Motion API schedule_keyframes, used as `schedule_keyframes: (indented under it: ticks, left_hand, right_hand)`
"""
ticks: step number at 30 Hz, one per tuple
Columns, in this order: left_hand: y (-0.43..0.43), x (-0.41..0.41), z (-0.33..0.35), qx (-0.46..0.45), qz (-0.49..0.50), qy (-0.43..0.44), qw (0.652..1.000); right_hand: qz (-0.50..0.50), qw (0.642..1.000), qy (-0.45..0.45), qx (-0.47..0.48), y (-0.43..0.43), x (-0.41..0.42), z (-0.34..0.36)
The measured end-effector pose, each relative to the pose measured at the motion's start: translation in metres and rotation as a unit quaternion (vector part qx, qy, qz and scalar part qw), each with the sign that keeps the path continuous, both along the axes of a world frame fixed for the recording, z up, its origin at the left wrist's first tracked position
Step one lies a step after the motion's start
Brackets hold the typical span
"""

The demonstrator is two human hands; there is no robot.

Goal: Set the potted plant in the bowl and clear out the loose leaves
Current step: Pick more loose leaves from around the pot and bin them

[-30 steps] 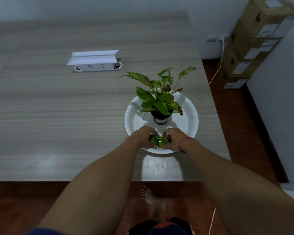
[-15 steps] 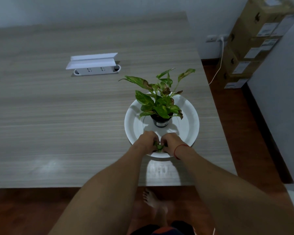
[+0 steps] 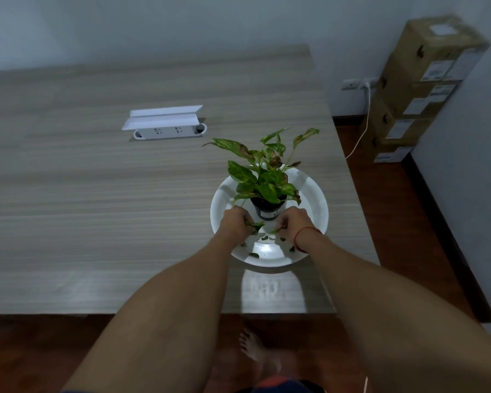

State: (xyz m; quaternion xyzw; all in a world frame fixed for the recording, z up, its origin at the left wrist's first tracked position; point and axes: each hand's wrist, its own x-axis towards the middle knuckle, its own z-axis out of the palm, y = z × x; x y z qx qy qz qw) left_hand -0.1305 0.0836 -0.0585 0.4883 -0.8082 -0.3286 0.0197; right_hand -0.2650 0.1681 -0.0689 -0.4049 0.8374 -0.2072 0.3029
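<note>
The hands had parted: left hand (image 3: 236,224) and right hand (image 3: 293,222) each clutched loose leaves (image 3: 256,226), scraps (image 3: 254,254) remaining in the bowl (image 3: 315,194) right of centre, the potted plant (image 3: 267,188) already seated there.

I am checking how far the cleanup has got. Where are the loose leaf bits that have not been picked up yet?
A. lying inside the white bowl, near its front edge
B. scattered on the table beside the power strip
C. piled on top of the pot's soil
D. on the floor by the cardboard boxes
A: small green leaf bits lie inside the white bowl near its front rim, in front of the potted plant, while the left hand and right hand each pinch some leaves.
</note>
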Motion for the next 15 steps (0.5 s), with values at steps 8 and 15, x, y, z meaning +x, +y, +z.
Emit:
schedule_keyframes:
  ticks: [8, 15]
  left_hand:
    - [0.023, 0.000, 0.016, 0.034, 0.049, 0.051, 0.997]
    - [0.060, -0.018, 0.022, 0.089, 0.105, 0.124, 0.983]
  right_hand:
    - [-0.019, 0.999, -0.009, -0.034, 0.009, 0.001, 0.017]
    - [-0.090, 0.994, -0.026, -0.057, 0.049, -0.018, 0.035]
